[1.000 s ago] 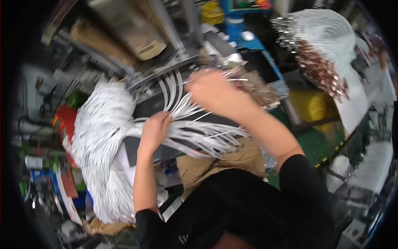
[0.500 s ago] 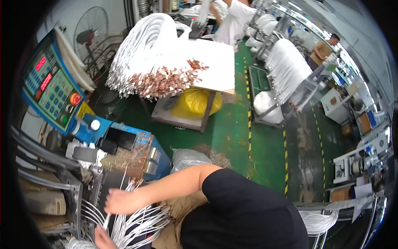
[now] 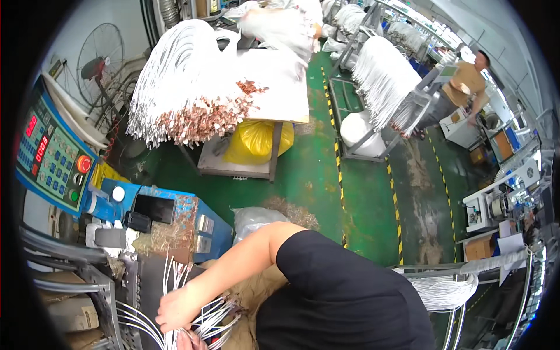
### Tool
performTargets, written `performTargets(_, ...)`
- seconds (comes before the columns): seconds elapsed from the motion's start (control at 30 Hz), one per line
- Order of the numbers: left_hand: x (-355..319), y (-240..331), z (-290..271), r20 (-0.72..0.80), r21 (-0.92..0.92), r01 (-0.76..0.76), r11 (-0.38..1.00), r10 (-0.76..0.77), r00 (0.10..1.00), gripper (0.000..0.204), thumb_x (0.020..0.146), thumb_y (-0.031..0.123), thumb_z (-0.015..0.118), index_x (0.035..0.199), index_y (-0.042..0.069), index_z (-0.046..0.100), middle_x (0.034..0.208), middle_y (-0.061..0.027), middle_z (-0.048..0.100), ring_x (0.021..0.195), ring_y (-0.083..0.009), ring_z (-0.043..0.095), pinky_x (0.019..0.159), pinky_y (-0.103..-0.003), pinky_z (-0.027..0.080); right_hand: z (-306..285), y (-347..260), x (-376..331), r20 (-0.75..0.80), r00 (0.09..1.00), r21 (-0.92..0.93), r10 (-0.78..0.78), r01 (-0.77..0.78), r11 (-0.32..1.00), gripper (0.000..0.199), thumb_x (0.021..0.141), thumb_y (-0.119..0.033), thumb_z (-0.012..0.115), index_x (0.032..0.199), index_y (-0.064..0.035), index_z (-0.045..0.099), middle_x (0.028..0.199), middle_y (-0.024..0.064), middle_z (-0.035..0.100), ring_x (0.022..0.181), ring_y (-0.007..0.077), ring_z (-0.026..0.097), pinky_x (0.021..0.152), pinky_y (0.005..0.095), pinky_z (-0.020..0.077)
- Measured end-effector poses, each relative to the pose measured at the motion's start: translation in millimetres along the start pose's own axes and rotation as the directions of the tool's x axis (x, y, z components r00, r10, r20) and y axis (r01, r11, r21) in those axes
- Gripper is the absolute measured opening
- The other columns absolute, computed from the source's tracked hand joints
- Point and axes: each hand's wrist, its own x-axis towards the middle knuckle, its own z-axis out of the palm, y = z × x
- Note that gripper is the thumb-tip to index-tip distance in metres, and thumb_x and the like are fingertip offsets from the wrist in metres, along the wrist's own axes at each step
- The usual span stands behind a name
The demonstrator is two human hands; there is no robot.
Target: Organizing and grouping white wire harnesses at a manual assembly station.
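Green floor [image 3: 361, 192] with yellow-black striped lines, largest thing in view. Big drape of white cables with copper ends [image 3: 186, 93] over a counter [image 3: 280, 87] at top centre, yellow bag [image 3: 256, 140] under it. Second rack of hanging white cables [image 3: 388, 79] to the right, white bucket [image 3: 357, 129] below it, a co-worker in a tan shirt [image 3: 464, 87] standing well beyond. Blue control panel [image 3: 49, 151] with red button at left, standing fan [image 3: 100, 61] above it. Blue machine [image 3: 175, 216] below the panel, copper scrap littered on top, clear plastic bag [image 3: 256, 220] just beside it. Own black sleeve and bare forearm running down-left from centre. Right hand [image 3: 178, 309] at bottom left, fingers curled over a fan of loose white wires [image 3: 175, 280], gripping the bundle; wires splaying up toward the machine and out to both sides. Left hand [image 3: 189, 341] barely visible at bottom edge, just under the right hand and touching the same wires; cannot tell its grip, mostly cut off. Another white cable coil [image 3: 443, 289] hanging on a rail at lower right.
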Motion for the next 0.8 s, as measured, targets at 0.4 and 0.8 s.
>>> performTargets(0.4,41.4,-15.7,41.0,-0.6,0.239,-0.312,0.92,0.392,0.697,0.021,0.103,0.021,0.054,0.11,0.003,0.062,0.072,0.0042,0.051,0.053,-0.0057,0.043,0.044,-0.022,0.027,15.2,-4.2,36.7,0.353,0.9,0.576,0.256,-0.425,0.698,0.042,0.091,-0.033,0.067,0.119,-0.002,0.068,0.113,0.0204,0.066,0.105,0.0361,0.065,0.094,0.0415,0.0517)
performTargets(0.8,78.9,52.1,-26.0,-0.452,-0.01,-0.305,0.952,0.268,0.851,0.036,0.103,0.026,0.057,0.124,-0.003,0.06,0.099,-0.0106,0.071,0.056,-0.0064,0.046,0.049,-0.02,0.036,-6.6,51.6,23.2,0.716,0.608,0.015,0.342,-0.504,0.864,0.037,0.09,-0.034,0.065,0.109,-0.0027,0.069,0.11,0.0164,0.066,0.11,0.0337,0.061,0.09,0.0426,0.0481)
